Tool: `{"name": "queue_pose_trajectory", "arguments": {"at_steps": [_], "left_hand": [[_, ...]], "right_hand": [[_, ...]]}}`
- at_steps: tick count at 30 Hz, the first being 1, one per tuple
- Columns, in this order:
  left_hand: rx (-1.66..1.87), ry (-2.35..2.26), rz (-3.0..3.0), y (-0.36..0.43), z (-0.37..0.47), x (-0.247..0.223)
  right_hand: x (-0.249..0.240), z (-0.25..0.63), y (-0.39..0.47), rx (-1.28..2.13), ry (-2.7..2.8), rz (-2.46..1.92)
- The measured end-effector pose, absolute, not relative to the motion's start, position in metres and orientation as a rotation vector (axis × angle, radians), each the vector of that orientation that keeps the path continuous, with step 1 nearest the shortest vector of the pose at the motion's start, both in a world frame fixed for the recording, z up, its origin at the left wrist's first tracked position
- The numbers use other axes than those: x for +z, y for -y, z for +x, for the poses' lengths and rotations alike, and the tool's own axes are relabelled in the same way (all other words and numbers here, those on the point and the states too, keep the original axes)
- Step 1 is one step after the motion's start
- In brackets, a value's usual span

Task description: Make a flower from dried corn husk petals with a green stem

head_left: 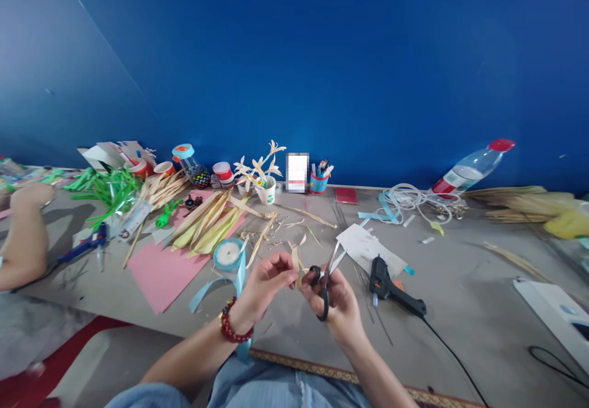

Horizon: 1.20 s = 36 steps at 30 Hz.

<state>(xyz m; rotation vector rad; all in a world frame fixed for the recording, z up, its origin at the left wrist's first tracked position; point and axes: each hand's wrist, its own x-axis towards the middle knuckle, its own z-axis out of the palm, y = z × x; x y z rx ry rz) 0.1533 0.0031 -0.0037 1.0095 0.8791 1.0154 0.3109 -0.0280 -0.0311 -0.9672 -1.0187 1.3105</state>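
Observation:
A pair of black-handled scissors [324, 294] rests in my right hand [338, 304], blades pointing up and apart, fingers around the handles. My left hand [271, 282], with a red bead bracelet at the wrist, pinches a thin pale husk strip [296, 262] between thumb and fingers. The strip stands upright between both hands, close to my right fingertips; whether those touch it is unclear. Left of my hands lies a roll of light blue ribbon [229, 254], its loose end trailing beside my left wrist. Corn husks [207, 224] lie on pink paper [161, 273].
A black glue gun [396, 288] with a cord lies right of my hands, beside white paper [368, 245]. Behind stand a cup of husk flowers [265, 191], a pen cup [318, 182] and a tilted bottle [473, 169]. Another person's arm [25, 236] is at far left.

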Motion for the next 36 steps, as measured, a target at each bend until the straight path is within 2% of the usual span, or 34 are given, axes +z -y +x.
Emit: {"name": "queue_pose_trajectory", "arguments": {"at_steps": [36], "left_hand": [[1.014,-0.768,0.884,0.0020,0.1518,-0.0048]], "right_hand": [[-0.0331,0.3135,0.0235,1.444,0.967,-0.900]]}}
